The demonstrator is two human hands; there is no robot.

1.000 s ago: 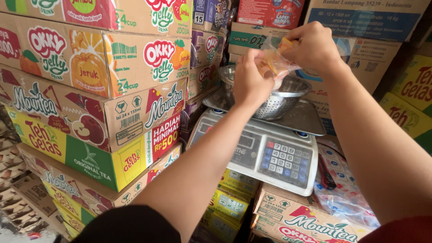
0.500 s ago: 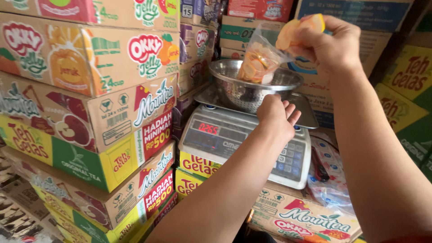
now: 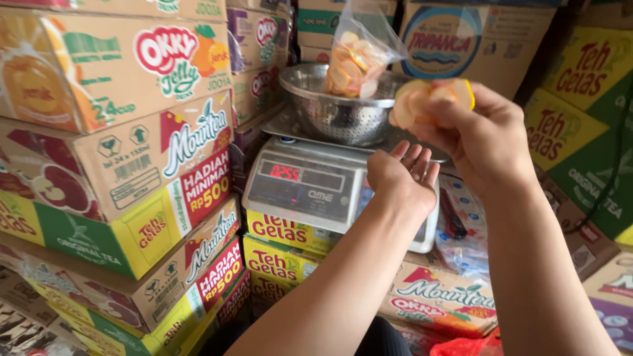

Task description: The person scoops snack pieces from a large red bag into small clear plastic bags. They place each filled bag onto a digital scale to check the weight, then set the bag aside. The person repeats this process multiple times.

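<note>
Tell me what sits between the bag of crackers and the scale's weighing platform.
In the head view, a perforated metal bowl sits between them: the clear bag of crackers rests inside it, and the bowl stands on the digital scale.

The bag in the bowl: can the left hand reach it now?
Probably yes. The left hand is open and empty just below the bowl, and nothing lies between it and the bag.

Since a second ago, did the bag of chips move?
Yes. The clear bag of chips was held in both hands above the metal bowl; now it sits inside the bowl on the scale.
</note>
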